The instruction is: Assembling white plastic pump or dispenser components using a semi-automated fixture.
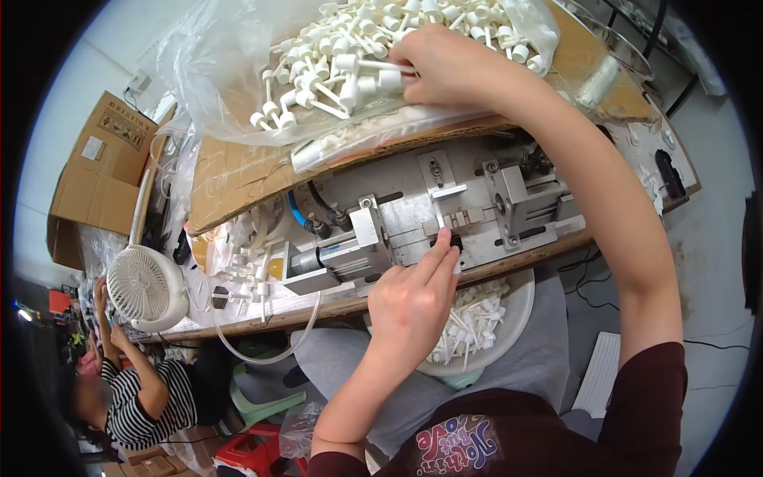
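My right hand reaches to the front of a heap of white plastic pieces, each a thin stem with a round cap. Its fingers are closed at the end of one white capped stem. My left hand rests over the metal fixture in the middle of the bench machine, index and middle fingers stretched out. The index fingertip touches a white stem lying in the fixture. My left thumb is hidden.
Cardboard under the heap overhangs the machine. Pneumatic cylinders flank the fixture. A bowl of white pieces sits at my lap. A white fan stands left; a person in a striped shirt sits beyond it.
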`<state>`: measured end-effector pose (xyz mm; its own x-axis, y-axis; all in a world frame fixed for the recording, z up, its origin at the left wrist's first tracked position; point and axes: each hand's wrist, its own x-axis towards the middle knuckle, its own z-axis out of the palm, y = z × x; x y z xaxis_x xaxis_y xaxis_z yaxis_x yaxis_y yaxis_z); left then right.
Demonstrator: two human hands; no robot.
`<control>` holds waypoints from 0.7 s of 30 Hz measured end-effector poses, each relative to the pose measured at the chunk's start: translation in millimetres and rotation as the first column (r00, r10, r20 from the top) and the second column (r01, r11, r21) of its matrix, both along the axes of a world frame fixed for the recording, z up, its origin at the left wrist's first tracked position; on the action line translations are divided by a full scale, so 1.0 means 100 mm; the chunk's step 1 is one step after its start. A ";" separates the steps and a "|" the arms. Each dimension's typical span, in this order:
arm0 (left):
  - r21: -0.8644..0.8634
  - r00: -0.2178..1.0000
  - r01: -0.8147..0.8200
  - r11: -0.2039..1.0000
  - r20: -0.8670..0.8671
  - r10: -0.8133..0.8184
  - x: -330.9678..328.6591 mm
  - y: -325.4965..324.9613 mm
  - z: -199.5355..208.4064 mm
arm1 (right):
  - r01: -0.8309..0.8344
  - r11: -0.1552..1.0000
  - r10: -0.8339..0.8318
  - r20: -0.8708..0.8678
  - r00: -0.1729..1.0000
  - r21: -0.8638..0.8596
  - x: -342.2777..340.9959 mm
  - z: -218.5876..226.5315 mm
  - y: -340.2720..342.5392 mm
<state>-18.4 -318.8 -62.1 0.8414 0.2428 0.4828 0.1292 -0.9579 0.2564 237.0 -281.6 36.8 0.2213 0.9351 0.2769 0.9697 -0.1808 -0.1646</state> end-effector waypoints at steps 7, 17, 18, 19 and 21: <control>-0.105 0.998 0.033 0.994 0.060 -0.027 -0.02 0.03 0.11 | -0.131 0.991 0.131 0.016 0.991 -0.025 -0.03 0.12 -0.23; -0.106 0.957 0.104 0.989 0.283 -0.070 0.09 0.01 0.42 | -0.114 0.975 0.145 0.161 0.976 -0.189 -0.40 0.27 0.15; -0.088 0.957 0.136 0.987 0.270 -0.108 0.09 -0.02 0.43 | -0.091 0.975 0.126 0.165 0.978 -0.204 -0.38 0.26 0.20; -0.094 0.961 0.124 0.988 0.259 -0.096 0.07 -0.04 0.42 | -0.076 0.971 0.115 0.165 0.980 -0.226 -0.39 0.25 0.23; -0.115 0.961 0.124 0.986 0.261 -0.090 0.01 0.00 0.39 | -0.072 0.987 0.093 0.145 0.985 -0.145 -0.31 0.23 0.15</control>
